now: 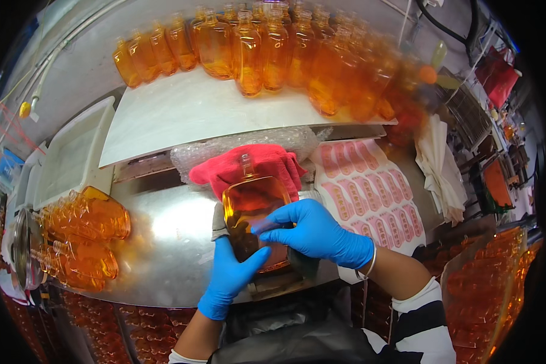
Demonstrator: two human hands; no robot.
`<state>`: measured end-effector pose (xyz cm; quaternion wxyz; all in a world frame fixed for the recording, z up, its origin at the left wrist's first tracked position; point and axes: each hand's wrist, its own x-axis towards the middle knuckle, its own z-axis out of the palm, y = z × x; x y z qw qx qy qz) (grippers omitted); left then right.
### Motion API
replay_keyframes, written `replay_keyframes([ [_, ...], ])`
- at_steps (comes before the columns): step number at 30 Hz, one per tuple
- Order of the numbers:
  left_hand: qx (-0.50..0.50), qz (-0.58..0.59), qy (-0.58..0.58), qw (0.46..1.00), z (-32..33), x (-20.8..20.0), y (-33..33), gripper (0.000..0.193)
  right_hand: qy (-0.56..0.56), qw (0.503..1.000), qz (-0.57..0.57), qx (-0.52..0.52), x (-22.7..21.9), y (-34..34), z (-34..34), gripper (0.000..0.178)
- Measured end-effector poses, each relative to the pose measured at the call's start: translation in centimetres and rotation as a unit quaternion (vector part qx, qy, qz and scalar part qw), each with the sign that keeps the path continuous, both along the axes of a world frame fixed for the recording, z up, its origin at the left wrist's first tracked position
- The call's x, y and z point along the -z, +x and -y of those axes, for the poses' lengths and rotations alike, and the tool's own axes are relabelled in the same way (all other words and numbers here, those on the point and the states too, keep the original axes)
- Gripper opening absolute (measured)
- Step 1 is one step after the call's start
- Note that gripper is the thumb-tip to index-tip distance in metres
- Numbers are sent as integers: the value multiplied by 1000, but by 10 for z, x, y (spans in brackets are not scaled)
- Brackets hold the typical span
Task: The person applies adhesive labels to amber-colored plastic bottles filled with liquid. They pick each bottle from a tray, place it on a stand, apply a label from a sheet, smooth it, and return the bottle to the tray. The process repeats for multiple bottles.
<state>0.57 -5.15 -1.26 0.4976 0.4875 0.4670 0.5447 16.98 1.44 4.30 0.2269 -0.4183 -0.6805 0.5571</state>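
An amber glass bottle [258, 194] with a clear neck leans back in front of me, its neck pointing away over a folded red cloth [255, 159]. My left hand [230, 270], in a blue glove with a grey covering on the fingers, grips the bottle's lower left side, thumb toward its front face. Over that face, my blue-gloved right hand [312, 230] has its fingertips pinched together. Whatever lies between them is too small to make out. A sheet of pink elongated labels [370, 194] lies to the right of the bottle.
Rolled bubble wrap [242, 148] lies behind the cloth. Many amber bottles [249, 54] stand on a raised white board [194, 106]. More bottles [85, 236] lie on the metal table [164, 273] at left, near a white plastic tray [76, 151]. White cloth [440, 170] hangs at right.
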Motion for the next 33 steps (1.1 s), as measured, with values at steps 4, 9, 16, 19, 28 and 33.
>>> replay_keyframes([
  [4,-1,-69,-73,995,-2,14,1,88,412,899,147,-16,10,-8,-16,23],
  [9,-40,-25,-54,997,-4,4,6,76,275,924,60,258,22,-10,-46,36],
  [16,-41,39,-167,984,-55,-8,-9,50,33,967,46,250,53,5,45,41],
  [19,-61,38,-166,983,-59,-7,-9,47,-39,949,-6,313,58,-3,52,40],
  [28,-82,21,-143,986,-59,-8,-5,49,-23,934,-40,355,60,-10,49,41],
  [33,-32,12,-136,990,-57,-11,-5,55,-30,943,-36,329,60,-4,49,38],
])
